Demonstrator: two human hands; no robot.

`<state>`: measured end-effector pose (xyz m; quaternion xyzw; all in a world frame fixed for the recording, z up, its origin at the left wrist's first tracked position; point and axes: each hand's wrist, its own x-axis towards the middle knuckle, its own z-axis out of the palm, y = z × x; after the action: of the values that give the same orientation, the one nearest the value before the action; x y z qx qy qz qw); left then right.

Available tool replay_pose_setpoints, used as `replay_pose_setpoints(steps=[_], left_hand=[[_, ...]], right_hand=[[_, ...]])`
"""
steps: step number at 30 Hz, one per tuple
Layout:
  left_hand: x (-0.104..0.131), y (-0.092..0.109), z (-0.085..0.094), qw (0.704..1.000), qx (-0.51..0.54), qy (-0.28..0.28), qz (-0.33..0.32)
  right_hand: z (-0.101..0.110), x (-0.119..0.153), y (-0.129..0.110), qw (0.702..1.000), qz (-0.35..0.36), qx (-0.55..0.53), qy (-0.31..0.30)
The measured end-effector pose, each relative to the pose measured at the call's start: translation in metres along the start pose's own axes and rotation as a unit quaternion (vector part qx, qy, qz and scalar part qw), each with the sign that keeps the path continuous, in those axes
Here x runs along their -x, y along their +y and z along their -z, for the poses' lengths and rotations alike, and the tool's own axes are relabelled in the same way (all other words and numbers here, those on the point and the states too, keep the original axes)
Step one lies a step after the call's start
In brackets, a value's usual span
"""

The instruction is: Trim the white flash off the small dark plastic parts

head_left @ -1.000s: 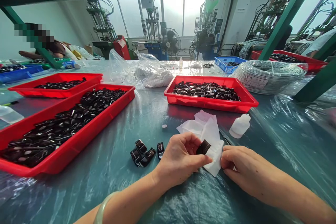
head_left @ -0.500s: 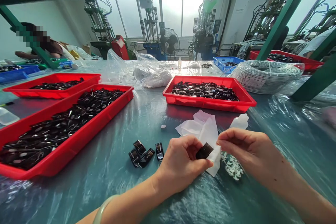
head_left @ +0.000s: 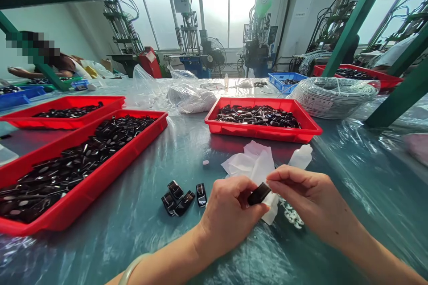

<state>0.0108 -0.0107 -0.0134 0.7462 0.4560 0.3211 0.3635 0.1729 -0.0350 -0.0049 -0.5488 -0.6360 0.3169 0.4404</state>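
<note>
Black piece (head_left: pixel 259 193), grasped over the white tissue (head_left: pixel 248 164) by the left hand (head_left: pixel 227 218), is now newly met by the right hand (head_left: pixel 310 196), whose fingertips are pinched at its edge, on contents that cannot be told.

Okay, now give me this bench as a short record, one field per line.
Left hand: holding a black part
Right hand: fingertips at that part; anything pinched is hidden
Loose black pieces: four, beside the left hand
White items: crumpled sheet, bottle, small pieces
Nearest red trays: three, holding black pieces
</note>
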Motion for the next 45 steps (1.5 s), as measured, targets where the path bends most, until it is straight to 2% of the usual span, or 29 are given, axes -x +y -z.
replay_pose_setpoints(steps=[8,11,22,31,37,45], left_hand=[[0.000,-0.004,-0.003,0.999,0.041,0.013,0.018],[0.002,-0.004,-0.005,0.998,0.054,0.034,0.016],[0.003,-0.004,-0.008,0.996,0.065,0.056,-0.006],[0.004,-0.003,-0.010,0.996,0.079,0.051,0.005],[0.005,-0.003,-0.010,0.996,0.073,0.059,0.000],[0.006,-0.002,-0.010,0.996,0.063,0.062,0.002]], right_hand=[[-0.003,-0.001,0.000,0.996,0.057,-0.068,0.015],[-0.005,0.000,0.003,0.993,0.062,-0.102,0.025],[-0.013,0.003,0.010,0.982,0.031,-0.183,0.023],[-0.020,0.000,0.008,0.963,-0.016,-0.261,0.061],[-0.022,0.001,0.004,0.958,-0.030,-0.273,0.087],[-0.024,0.003,0.005,0.957,-0.021,-0.280,0.080]])
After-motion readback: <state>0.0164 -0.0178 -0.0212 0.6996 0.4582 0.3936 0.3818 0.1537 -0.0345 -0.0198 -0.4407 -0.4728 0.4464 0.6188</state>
